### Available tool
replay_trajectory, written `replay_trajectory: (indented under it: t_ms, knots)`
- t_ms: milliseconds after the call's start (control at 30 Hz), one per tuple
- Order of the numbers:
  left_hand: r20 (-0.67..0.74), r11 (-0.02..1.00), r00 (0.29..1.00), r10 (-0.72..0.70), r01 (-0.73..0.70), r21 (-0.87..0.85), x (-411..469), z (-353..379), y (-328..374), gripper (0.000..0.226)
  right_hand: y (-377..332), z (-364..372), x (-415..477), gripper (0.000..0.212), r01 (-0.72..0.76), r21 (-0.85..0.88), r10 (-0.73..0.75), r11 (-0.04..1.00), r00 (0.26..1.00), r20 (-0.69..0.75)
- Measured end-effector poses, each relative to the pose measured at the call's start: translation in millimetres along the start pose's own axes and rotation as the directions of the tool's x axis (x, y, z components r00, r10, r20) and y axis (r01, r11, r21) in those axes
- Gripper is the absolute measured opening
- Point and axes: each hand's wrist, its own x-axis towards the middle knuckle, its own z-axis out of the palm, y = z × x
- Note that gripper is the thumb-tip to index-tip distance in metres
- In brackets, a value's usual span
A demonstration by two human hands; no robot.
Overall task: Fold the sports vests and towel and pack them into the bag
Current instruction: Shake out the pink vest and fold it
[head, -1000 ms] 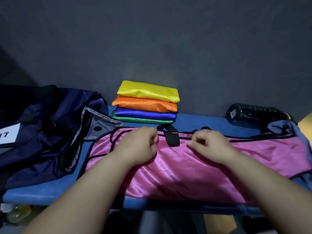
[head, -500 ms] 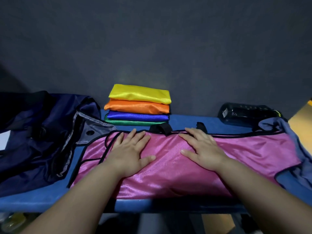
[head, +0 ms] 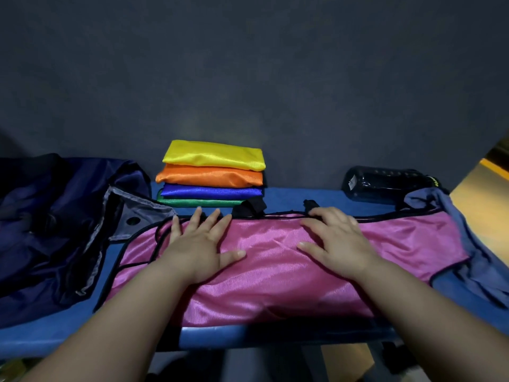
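Pink vest [head: 275, 274] lies stretched along the blue bench [head: 289, 197], seemingly doubled over. Both hands press flat on it with fingers straight and spread, the left hand [head: 198, 252] near the armhole end and the right hand [head: 338, 244] at the middle, probably to smooth the slippery fabric so the fold holds. Four folded vests [head: 212, 175] are stacked just behind, and the open navy bag [head: 55, 230] waits at the left.

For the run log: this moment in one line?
pink vest | left hand flat on it | right hand resting on it | folded stack behind
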Motion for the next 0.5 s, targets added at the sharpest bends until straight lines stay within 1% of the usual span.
replay_trajectory:
  t_ms: [67, 133, 200, 267, 333, 400, 500]
  knots:
    - [-0.047, 0.999, 0.999, 0.014, -0.012, 0.039, -1.4, -1.4, 5.1, 0.082, 1.4, 2.9, -7.0, 0.091, -0.07, -0.015, 0.07, 0.997, 0.998, 0.003]
    - [-0.091, 0.996, 0.995, 0.047, -0.04, 0.075, -2.4, -1.0, 9.7, 0.075, 2.8, 6.3, -11.1, 0.094, -0.102, -0.008, 0.102, 0.995, 0.994, 0.026]
    - [-0.169, 0.992, 0.979, 0.117, -0.107, 0.068, -2.1, -0.4, 15.6, 0.063, 2.4, 7.6, -10.4, 0.094, -0.083, -0.003, 0.083, 0.997, 0.995, 0.047]
    - [-0.232, 0.978, 0.95, 0.21, -0.207, 0.038, 0.3, -0.6, 22.7, 0.052, -1.5, 6.7, -5.2, 0.089, -0.051, 0.016, 0.05, 0.999, 0.996, 0.068]
    - [-0.253, 0.963, 0.931, 0.263, -0.269, 0.008, 5.3, 0.0, 29.9, 0.053, -5.4, 7.1, 1.7, 0.083, -0.046, 0.025, 0.043, 0.999, 0.993, 0.108]
    - [-0.213, 0.963, 0.941, 0.263, -0.271, -0.009, 11.6, 2.7, 34.9, 0.062, -7.3, 9.0, 8.3, 0.083, -0.059, 0.02, 0.054, 0.998, 0.984, 0.172]
    - [-0.063, 0.98, 0.978, 0.199, -0.199, 0.01, 20.7, 8.7, 36.0, 0.073, -7.2, 13.4, 13.4, 0.089, -0.082, 0.031, 0.07, 0.996, 0.958, 0.279]
